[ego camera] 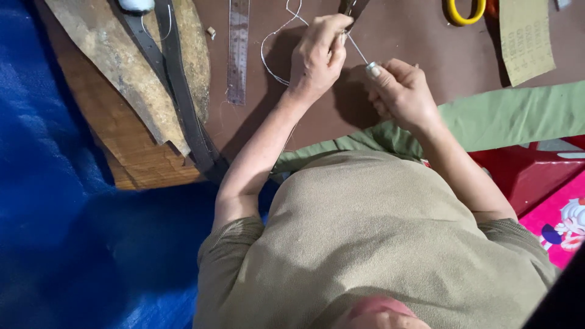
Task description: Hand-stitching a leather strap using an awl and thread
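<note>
While the left hand (317, 52) pinches a dark leather strap (353, 7) above the brown desk (414, 36), the right hand (402, 91), fingers clenched on white thread (359, 50), seems mid-stitch, needing a steady pull.

Lower right corner: glossy pink package (557, 222) with a cartoon figure in white, blue and red, partly cut off by the frame edge. It lies just beside a red glossy box-like surface (524, 170). No signs or screens in view.

Left hand (317, 55) and right hand (402, 91) pull a white thread (358, 49) taut (metal ruler (237, 52) nearby).
</note>
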